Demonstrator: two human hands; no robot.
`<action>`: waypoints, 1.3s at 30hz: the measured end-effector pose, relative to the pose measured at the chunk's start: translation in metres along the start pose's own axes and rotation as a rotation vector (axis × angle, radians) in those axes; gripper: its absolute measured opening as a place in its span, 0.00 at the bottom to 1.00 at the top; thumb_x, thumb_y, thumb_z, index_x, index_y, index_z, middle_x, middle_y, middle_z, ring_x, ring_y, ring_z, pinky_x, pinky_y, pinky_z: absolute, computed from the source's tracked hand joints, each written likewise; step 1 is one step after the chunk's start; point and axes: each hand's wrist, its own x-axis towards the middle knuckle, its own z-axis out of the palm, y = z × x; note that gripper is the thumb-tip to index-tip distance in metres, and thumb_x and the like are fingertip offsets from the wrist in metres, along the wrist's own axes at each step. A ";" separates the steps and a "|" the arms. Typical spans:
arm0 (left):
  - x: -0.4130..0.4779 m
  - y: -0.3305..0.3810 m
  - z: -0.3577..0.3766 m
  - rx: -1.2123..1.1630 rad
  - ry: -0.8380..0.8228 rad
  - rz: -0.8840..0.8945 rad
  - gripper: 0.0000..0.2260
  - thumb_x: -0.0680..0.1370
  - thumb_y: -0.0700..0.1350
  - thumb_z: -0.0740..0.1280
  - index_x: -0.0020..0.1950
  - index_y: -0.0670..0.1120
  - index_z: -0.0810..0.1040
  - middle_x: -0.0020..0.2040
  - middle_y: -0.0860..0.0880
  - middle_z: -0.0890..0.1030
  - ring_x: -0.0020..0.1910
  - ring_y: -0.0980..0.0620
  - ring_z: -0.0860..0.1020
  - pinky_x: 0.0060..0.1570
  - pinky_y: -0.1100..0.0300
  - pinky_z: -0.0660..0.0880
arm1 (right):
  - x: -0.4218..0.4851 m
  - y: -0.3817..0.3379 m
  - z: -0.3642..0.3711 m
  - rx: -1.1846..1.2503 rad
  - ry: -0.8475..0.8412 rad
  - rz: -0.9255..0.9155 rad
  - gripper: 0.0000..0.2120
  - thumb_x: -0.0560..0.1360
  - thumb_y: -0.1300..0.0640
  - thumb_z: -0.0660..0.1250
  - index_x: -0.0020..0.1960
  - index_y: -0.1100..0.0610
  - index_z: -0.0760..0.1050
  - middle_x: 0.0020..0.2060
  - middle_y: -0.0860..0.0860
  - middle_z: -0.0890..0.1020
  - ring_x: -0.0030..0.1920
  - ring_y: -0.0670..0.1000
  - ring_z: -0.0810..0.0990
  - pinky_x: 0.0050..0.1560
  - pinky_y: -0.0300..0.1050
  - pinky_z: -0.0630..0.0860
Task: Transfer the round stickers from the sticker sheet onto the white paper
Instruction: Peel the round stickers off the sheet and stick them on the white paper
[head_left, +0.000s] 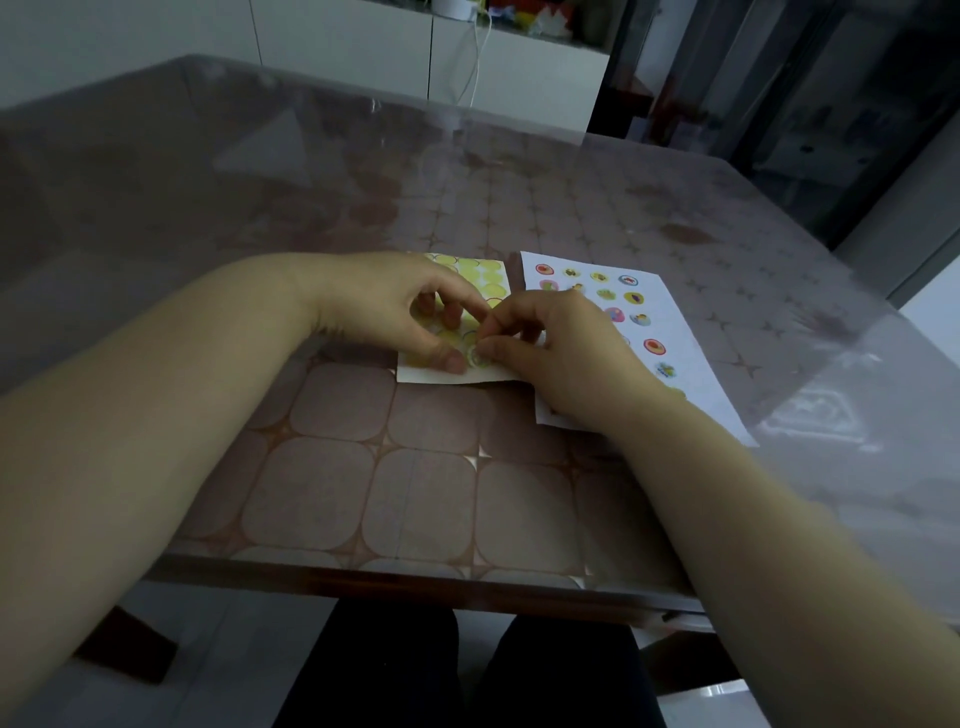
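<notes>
On the brown tile-patterned surface (415, 493), the right hand (561, 353) pinches a small round sticker (478, 359) at the near edge of the yellow sticker sheet (488, 275); the left hand (384, 306), fingers bent, presses that sheet down; sticker-dotted white paper (680, 348) lies just right.

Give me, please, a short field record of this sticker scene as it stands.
left hand: thumb presses down the near edge of the sticker sheet
right hand: pinches a round sticker at that near edge
sticker sheet: yellowish, many circles look empty
white paper: right of the sheet, bearing rows of placed stickers
table: patterned top under a clear cover
</notes>
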 end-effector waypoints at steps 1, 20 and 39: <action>0.001 0.000 0.001 0.001 0.000 -0.004 0.23 0.63 0.63 0.71 0.57 0.65 0.73 0.50 0.58 0.76 0.52 0.58 0.73 0.56 0.59 0.70 | 0.000 0.000 0.001 -0.014 0.007 0.002 0.05 0.72 0.57 0.69 0.40 0.49 0.77 0.33 0.40 0.75 0.35 0.40 0.73 0.36 0.25 0.67; 0.005 0.010 0.005 0.031 0.059 -0.058 0.22 0.67 0.57 0.72 0.60 0.64 0.71 0.48 0.57 0.73 0.48 0.59 0.72 0.51 0.61 0.69 | 0.002 -0.006 0.002 -0.215 0.094 0.012 0.04 0.75 0.56 0.64 0.47 0.53 0.77 0.44 0.50 0.80 0.51 0.54 0.74 0.54 0.49 0.70; 0.007 0.004 0.004 0.111 0.102 0.084 0.20 0.61 0.70 0.66 0.51 0.68 0.75 0.43 0.62 0.74 0.47 0.59 0.72 0.51 0.64 0.69 | -0.057 0.034 -0.079 0.020 -0.085 0.469 0.02 0.69 0.54 0.72 0.38 0.51 0.80 0.38 0.45 0.78 0.40 0.45 0.74 0.37 0.38 0.66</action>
